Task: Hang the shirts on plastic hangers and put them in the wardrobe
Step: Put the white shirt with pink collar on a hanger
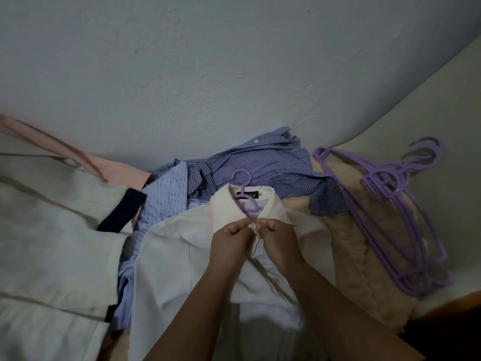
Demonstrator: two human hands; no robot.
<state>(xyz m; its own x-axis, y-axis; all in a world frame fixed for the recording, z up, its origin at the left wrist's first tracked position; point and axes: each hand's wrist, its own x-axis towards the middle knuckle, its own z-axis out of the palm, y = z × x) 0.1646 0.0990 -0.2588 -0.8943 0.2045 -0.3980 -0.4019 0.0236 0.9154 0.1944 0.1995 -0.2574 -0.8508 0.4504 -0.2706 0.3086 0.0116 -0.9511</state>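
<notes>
A white shirt (182, 256) lies front-up on the bed with a purple plastic hanger (246, 190) inside it; the hook sticks out past the collar. My left hand (230, 241) and my right hand (279, 241) meet just below the collar. Each pinches one edge of the shirt's front opening at the top button. A blue-checked shirt (260, 162) is crumpled behind it against the wall, and a blue-striped shirt (166, 204) lies to the left, partly under the white one.
Several spare purple hangers (395, 212) lie in a stack on the fuzzy cream blanket (351, 256) at the right. A cream garment with dark trim (52, 230) covers the bed at the left, with pink cloth (117, 168) behind it. The grey wall (208, 74) closes off the far side.
</notes>
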